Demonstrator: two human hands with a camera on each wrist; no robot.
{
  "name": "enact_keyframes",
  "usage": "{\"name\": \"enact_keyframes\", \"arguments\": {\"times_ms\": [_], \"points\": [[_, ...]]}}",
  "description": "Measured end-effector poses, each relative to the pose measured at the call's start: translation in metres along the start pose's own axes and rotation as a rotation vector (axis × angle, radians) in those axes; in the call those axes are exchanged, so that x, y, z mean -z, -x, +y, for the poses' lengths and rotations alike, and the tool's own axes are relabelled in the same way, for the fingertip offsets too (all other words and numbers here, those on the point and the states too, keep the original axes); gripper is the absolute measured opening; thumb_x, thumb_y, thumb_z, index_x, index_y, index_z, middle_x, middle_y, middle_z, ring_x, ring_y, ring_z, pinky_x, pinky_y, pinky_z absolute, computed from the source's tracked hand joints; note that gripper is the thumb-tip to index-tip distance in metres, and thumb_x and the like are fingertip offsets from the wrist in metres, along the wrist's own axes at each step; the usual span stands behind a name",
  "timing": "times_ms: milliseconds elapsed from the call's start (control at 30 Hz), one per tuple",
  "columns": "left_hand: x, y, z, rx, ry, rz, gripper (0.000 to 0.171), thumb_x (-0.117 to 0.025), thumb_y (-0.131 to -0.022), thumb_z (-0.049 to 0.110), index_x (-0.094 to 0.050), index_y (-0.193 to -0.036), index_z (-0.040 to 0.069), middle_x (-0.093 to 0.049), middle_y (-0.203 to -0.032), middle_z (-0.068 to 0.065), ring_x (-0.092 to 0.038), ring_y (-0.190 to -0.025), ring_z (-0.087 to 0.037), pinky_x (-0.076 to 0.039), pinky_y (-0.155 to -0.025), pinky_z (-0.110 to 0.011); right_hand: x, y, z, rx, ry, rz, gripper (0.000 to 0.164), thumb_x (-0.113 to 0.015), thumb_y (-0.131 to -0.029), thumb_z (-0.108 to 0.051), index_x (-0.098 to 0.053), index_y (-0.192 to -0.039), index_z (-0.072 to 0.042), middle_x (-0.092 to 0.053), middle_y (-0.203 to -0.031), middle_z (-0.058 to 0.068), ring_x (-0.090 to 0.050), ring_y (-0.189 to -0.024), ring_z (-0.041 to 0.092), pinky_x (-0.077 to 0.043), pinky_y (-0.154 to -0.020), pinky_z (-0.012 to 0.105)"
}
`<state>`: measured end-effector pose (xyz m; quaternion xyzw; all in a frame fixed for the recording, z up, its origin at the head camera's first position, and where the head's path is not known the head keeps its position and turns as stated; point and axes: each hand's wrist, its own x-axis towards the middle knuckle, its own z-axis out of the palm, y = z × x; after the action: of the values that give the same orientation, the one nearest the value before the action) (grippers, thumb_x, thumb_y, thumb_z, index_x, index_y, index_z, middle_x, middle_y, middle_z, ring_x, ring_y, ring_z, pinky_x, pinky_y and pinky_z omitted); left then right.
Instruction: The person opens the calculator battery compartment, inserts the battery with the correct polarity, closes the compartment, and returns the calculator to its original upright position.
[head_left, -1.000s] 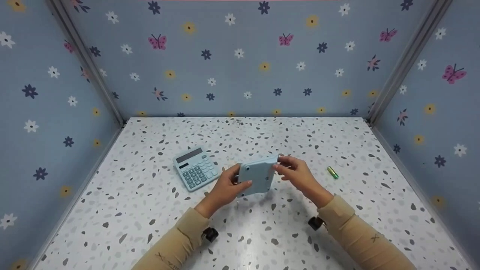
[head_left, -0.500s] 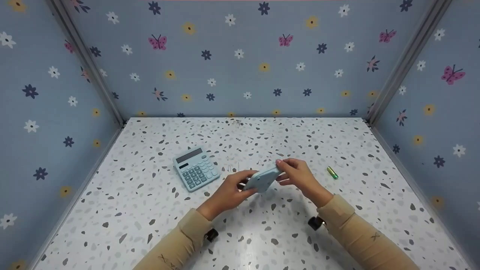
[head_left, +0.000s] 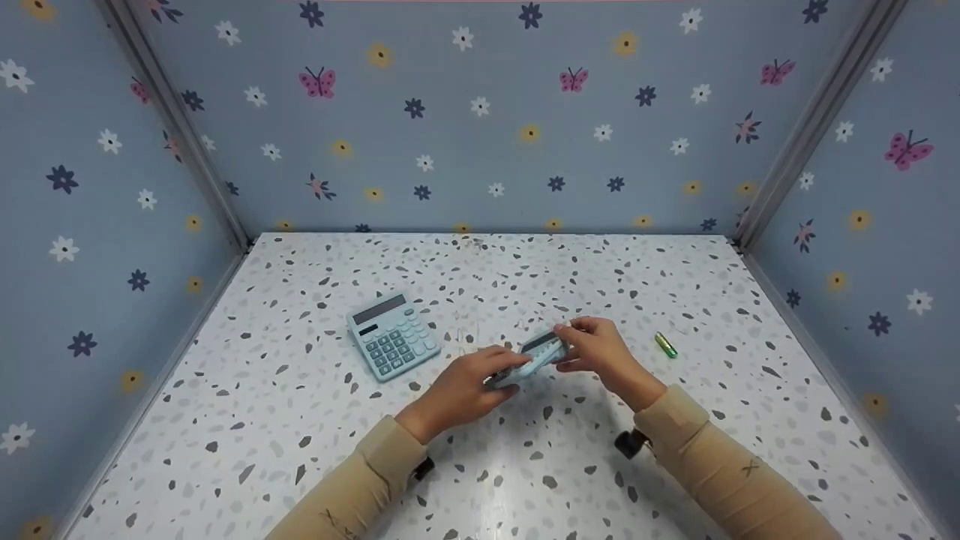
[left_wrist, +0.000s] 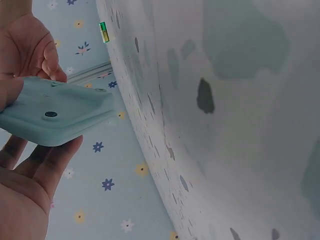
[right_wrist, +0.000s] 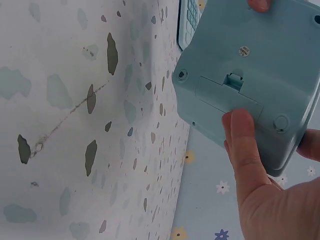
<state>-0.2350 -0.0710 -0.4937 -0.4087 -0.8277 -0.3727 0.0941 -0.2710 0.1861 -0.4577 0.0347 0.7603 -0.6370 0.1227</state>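
A light blue calculator [head_left: 545, 348] is held tilted above the table between both hands, its screen and keys turned up in the head view. My left hand [head_left: 466, 384] grips its left end, fingers over one face and thumb on the other. At the opposite edge my right hand [head_left: 602, 351] holds it with the thumb on that edge. In the right wrist view, right-hand fingertips press by the battery cover [right_wrist: 227, 96] on the underside, and this cover sits in its slot. A left-hand fingertip [right_wrist: 259, 4] shows at the top there.
A second light blue calculator [head_left: 394, 337] lies face up left of the hands. To their right lies a green and gold battery [head_left: 665, 345]. The speckled white table [head_left: 300, 420] is bounded by flowered blue walls [head_left: 480, 135] at the back and sides.
The held calculator has turned from its back facing me to its screen and keys facing up. The right hand stays at its edge. The other calculator and the battery stay put.
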Motion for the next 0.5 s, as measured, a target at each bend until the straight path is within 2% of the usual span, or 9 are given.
{"name": "enact_keyframes", "arguments": {"times_ms": [267,500], "points": [[-0.0038,0.0005,-0.0020,-0.094,-0.185,-0.003,0.046,-0.080,-0.098,0.013,-0.071,-0.143,0.019,-0.074,-0.131,-0.007,-0.076,-0.113,-0.024,-0.064,-0.096,-0.036,0.0002,-0.0018,0.0000,-0.022,-0.019,0.029,0.040,-0.060,-0.105,-0.009,-0.059,-0.137,0.014,-0.069,-0.122,0.023,-0.077,-0.084,0.016,-0.068,-0.077,0.033],[-0.0071,0.0024,-0.0014,-0.141,-0.319,-0.007,0.054,-0.082,-0.094,0.008,-0.071,-0.145,0.022,-0.073,-0.132,-0.010,-0.074,-0.116,-0.027,-0.064,-0.097,-0.039,-0.0004,-0.0018,0.0011,-0.036,0.001,0.057,0.040,-0.057,-0.101,-0.003,-0.062,-0.137,0.013,-0.073,-0.122,0.022,-0.075,-0.088,0.014,-0.067,-0.075,0.027]]}}
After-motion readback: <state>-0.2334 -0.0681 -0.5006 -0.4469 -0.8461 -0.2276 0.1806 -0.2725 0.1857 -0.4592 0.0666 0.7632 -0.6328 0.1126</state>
